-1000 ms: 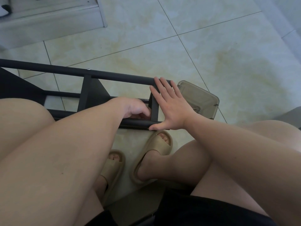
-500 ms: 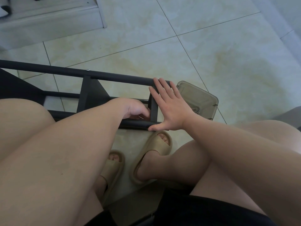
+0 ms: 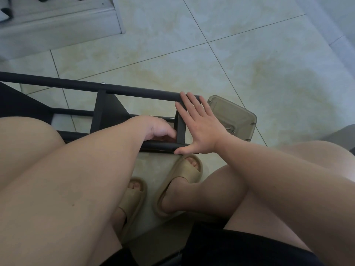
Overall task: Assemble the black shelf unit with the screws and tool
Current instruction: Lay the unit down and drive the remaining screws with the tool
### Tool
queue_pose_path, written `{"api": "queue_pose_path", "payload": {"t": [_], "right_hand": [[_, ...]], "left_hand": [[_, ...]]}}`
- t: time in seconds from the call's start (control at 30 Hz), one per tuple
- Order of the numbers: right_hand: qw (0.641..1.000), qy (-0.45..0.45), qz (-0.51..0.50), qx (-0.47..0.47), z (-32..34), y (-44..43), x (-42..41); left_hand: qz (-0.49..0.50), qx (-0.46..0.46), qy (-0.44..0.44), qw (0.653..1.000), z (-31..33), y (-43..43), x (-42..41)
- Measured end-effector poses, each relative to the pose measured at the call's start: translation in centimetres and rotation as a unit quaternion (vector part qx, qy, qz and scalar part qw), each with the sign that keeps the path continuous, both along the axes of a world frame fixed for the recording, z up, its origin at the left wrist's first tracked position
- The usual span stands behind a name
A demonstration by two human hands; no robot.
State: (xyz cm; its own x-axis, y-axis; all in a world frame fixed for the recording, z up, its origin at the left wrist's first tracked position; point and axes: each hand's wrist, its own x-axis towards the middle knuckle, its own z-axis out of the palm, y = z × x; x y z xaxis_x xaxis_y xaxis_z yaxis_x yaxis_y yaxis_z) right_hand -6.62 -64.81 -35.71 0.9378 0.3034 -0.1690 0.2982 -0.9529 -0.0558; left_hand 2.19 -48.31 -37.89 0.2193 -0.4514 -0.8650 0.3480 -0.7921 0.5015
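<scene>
Nothing is shifting since a second ago: the right hand (image 3: 199,131) is pressing flat and open on the black shelf frame's (image 3: 134,92) end upright at 9 o'clock of the plastic box (image 3: 233,117), while the left hand (image 3: 159,129) is curling inside (grip contents hidden), probably seating a screw.

- The floor (image 3: 249,54) is large glossy cream tiles with yellowish marbling and thin dark grout lines.
- A pale grey raised step (image 3: 57,29) crosses the upper left corner.
- Soft, even light falls across the tiles, bluish towards the right edge.
</scene>
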Motion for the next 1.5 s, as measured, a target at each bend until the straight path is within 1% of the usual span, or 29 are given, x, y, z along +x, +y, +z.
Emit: {"api": "queue_pose_path", "payload": {"t": [0.17,0.23,0.3,0.4,0.6,0.8,0.97,1.13,1.33,1.5], "right_hand": [[1.0,0.0,0.001,0.004,0.1,0.0,0.0],[1.0,0.0,0.001,0.005,0.1,0.0,0.0],[1.0,-0.001,0.001,0.005,0.1,0.0,0.0],[1.0,-0.001,0.0,0.006,0.0,0.0,0.0],[1.0,-0.003,0.0,0.004,0.0,0.0,0.0],[1.0,-0.005,0.001,-0.002,0.0,0.1,-0.1],[1.0,-0.009,0.001,0.002,0.0,0.1,-0.2],[1.0,-0.003,0.001,-0.002,0.1,0.1,-0.2],[1.0,0.0,0.001,-0.006,0.3,0.2,-0.3],[1.0,-0.001,0.001,-0.001,0.2,0.2,-0.2]], "left_hand": [[0.023,-0.04,0.053,0.998,0.0,0.2,0.1],[0.04,-0.037,0.059,0.997,-0.1,0.2,0.1],[0.041,-0.019,0.05,0.998,-0.1,0.2,0.2],[0.012,0.007,0.015,1.0,0.0,0.1,0.1],[0.001,0.0,-0.005,1.0,0.3,0.0,-0.1],[0.031,-0.031,0.05,0.998,0.2,0.2,0.1],[0.011,0.009,0.008,1.0,-0.3,0.3,0.1],[-0.002,-0.002,-0.017,1.0,-0.4,0.1,0.1],[0.018,-0.034,0.03,0.999,-0.7,0.5,0.2],[0.012,-0.001,0.042,0.999,-0.6,0.3,0.3]]}}
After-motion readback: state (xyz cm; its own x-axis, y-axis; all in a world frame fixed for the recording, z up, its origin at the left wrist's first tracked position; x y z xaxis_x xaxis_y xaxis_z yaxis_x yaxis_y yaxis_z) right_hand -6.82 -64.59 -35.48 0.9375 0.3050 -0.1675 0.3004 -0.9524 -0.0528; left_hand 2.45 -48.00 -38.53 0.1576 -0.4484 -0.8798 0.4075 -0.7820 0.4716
